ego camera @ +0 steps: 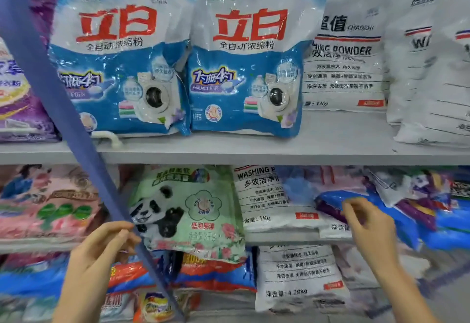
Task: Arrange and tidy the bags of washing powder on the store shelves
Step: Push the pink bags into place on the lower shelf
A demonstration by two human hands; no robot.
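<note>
Upper shelf, centre of frame: two blue bags of washing powder stand upright, side by side and touching. White bags stand to their right, a purple bag at far left. Middle shelf: a green panda bag leans forward over the edge. Left hand, lower left, has its grip pinching a blue strap running diagonally across the frame. Right hand, lower right, fingers loosely spread, reaches to a blue-and-purple bag; contact cannot be told.
</note>
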